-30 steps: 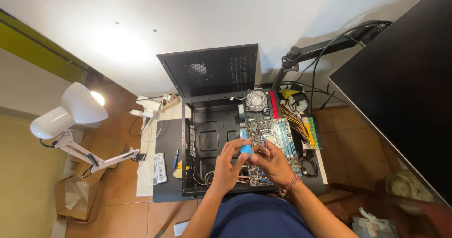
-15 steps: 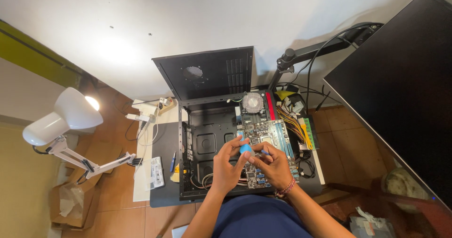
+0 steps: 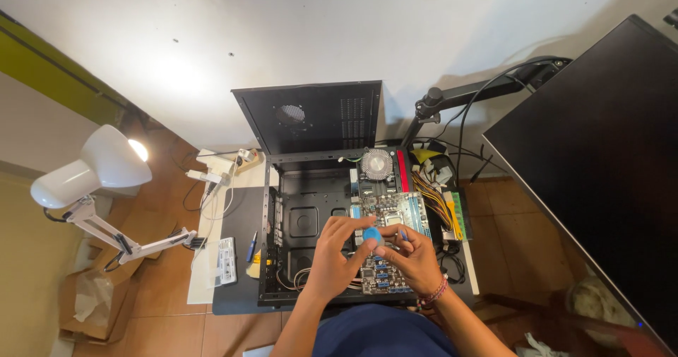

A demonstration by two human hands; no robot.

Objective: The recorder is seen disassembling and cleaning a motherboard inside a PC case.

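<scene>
Lighting the bench from the far left, a white desk lamp (image 3: 99,165) leans over a blue-handled tool (image 3: 252,245) lying on the grey mat (image 3: 236,223). At centre an open black computer case (image 3: 300,226) holds a motherboard (image 3: 395,212). The left hand (image 3: 332,257) and right hand (image 3: 417,258) meet above the board, fingers pinched together on a small blue-capped object (image 3: 372,235); which hand bears it cannot be told. The work appears to be at the board-fitting stage, and the next move likely calls for a steady, precise touch. A dark monitor (image 3: 600,166) fills the right.
</scene>
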